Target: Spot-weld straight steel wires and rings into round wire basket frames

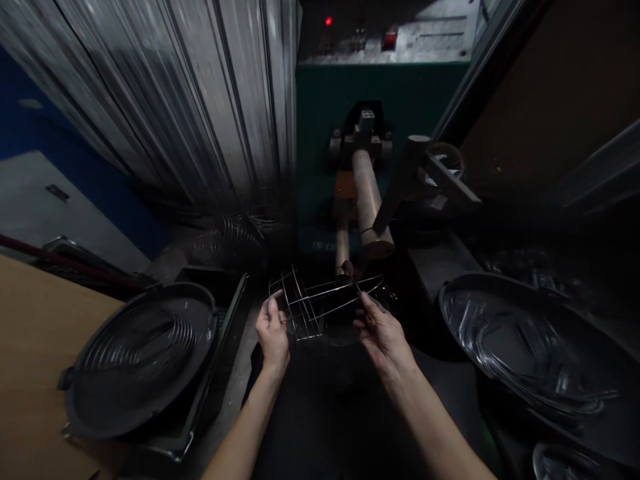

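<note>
A frame of thin bent metal wire (304, 303) hangs between my hands, just below the machine's electrodes. My left hand (273, 333) grips its left side with thumb and fingers. On the right, my right hand (380, 327) pinches the wire at the frame's other end. The lower electrode arm (343, 247) of the green machine (320, 147) ends close behind the wire frame. Above it the thicker upper arm (367, 193) points toward me. The scene is dim, so the exact contact between frame and lower arm cannot be made out.
At left a round black tray (143, 400) holds wire rings (175, 333). At right another black tray (455, 300) holds bent wire pieces (490, 347). A slanted bar (400, 183) stands beside the upper arm. Corrugated metal sheeting (200, 87) rises at back left. A red light (329, 21) glows on the machine.
</note>
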Action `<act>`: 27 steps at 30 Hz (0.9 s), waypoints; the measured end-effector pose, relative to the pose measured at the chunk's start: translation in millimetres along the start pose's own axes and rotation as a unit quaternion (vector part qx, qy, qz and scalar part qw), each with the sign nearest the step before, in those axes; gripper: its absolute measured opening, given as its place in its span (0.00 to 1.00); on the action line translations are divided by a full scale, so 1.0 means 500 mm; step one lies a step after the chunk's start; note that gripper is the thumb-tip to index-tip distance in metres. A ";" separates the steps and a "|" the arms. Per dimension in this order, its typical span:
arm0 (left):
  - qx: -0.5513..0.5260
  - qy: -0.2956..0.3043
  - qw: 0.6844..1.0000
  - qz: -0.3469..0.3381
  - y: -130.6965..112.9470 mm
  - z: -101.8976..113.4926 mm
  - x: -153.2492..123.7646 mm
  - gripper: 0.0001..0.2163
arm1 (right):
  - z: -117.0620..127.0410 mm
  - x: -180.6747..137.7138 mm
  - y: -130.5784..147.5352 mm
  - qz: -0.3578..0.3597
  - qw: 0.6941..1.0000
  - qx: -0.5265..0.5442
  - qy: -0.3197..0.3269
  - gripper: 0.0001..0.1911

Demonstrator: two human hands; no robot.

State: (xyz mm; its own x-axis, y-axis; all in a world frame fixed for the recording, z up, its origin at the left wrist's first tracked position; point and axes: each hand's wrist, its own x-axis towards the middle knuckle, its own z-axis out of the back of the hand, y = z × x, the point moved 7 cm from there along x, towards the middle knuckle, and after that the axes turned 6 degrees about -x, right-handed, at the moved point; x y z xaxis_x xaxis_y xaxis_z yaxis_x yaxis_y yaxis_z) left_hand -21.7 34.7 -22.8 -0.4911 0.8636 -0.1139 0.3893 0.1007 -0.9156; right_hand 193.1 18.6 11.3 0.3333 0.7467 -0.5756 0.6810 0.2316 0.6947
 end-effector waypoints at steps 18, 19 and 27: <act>-0.022 0.019 0.999 0.039 -0.012 -0.010 0.007 0.23 | -0.012 -0.006 0.012 0.002 1.000 0.004 -0.010 0.12; -0.023 0.020 0.999 0.042 -0.014 -0.011 0.009 0.23 | -0.014 -0.004 0.012 0.001 1.000 0.003 -0.009 0.11; -0.042 0.029 0.996 0.072 -0.019 -0.017 0.008 0.23 | -0.023 -0.001 0.009 -0.012 1.000 -0.002 0.026 0.14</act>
State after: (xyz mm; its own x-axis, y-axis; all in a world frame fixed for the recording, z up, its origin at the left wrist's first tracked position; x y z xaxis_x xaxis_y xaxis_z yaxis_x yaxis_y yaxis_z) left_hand -20.9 41.6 -11.1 -0.3813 0.8986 -0.2172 0.5181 0.0131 -0.8552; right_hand 188.4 26.4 19.7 0.2827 0.7725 -0.5686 0.6855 0.2519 0.6831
